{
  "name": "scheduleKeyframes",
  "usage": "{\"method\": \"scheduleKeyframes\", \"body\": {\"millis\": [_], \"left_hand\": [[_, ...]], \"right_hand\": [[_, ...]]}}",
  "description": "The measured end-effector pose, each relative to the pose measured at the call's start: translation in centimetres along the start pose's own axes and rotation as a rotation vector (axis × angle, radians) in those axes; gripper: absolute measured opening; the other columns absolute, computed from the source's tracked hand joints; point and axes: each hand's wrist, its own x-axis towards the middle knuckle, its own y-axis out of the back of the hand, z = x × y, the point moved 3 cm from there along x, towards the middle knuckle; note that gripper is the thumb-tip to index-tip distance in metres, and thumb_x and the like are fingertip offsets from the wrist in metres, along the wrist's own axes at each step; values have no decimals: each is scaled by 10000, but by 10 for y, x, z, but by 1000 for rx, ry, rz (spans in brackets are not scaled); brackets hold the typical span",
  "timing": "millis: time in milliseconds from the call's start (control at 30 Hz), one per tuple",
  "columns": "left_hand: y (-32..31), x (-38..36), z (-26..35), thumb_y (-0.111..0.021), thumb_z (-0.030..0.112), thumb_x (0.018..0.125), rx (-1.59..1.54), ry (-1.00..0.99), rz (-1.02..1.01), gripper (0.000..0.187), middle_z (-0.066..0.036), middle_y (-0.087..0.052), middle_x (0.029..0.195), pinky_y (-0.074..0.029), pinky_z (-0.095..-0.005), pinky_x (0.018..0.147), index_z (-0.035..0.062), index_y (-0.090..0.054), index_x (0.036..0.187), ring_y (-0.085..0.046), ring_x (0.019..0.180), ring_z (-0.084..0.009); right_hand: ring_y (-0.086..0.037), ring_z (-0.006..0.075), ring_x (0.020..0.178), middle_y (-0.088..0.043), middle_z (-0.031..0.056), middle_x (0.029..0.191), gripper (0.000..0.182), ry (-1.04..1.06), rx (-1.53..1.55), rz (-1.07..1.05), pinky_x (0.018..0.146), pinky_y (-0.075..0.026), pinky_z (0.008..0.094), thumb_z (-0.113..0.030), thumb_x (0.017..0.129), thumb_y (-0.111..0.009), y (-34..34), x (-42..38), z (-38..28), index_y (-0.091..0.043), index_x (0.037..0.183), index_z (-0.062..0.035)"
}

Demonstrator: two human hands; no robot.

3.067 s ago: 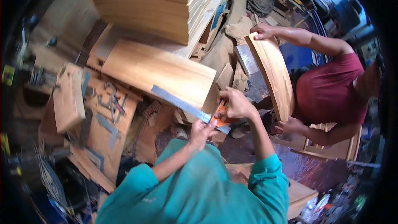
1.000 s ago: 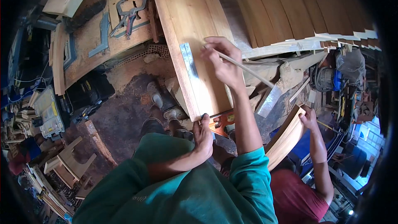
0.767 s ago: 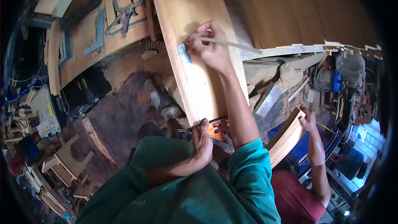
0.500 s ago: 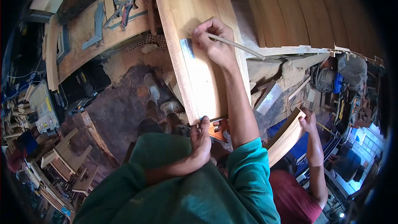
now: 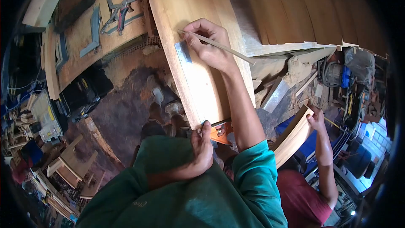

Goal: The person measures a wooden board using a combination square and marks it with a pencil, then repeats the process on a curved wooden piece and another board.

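Head view: curved wooden board (image 5: 198, 25) over sawdust-strewn workshop floor (image 5: 126, 101), cluttered workbench (image 5: 84, 29) alongside.

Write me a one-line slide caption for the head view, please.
Right hand marks a wooden board with a long pencil along a square's blade; left hand steadies it.

The right hand (image 5: 211, 46) reaches forward with arm outstretched, fingers pinched, while the left hand (image 5: 201, 145) (fingers curled) stays close in.

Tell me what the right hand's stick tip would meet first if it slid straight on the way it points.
The right hand points its thin stick up-left across the board; likely just bare board past the metal ruler, then the board's left edge. Depth is unclear.
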Motion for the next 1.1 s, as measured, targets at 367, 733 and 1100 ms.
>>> {"method": "scheduleKeyframes", "body": {"millis": [367, 733, 1100], "left_hand": [[1, 0, -3, -674, 304, 898, -54, 30, 30, 286, -12, -554, 955, -372, -276, 867, 57, -555, 980, -484, 930, -110], [6, 16, -17, -568, 329, 957, -99, 2, -44, 285, -52, -618, 923, -476, -322, 800, 56, -540, 1033, -592, 863, -152], [7, 3, 19, -474, 412, 987, 49, 239, -279, 545, -116, -533, 1201, -324, -372, 1064, -4, -397, 1331, -496, 1152, -223]], "right_hand": [[-599, 117, 692, -635, 66, 761, 57, -56, -108, -77, 629, -481, 237, 0, 787, -599, 12, 1, -5, -599, 843, 11], [-607, 130, 666, -647, 93, 724, 205, 119, -653, 561, 591, -467, 269, -187, 941, -598, 58, -180, -85, -654, 921, 9], [-594, 113, 521, -656, 86, 739, 153, -538, 623, 939, 459, -496, 225, 28, 807, -714, 17, -267, 4, -632, 930, 68]]}}
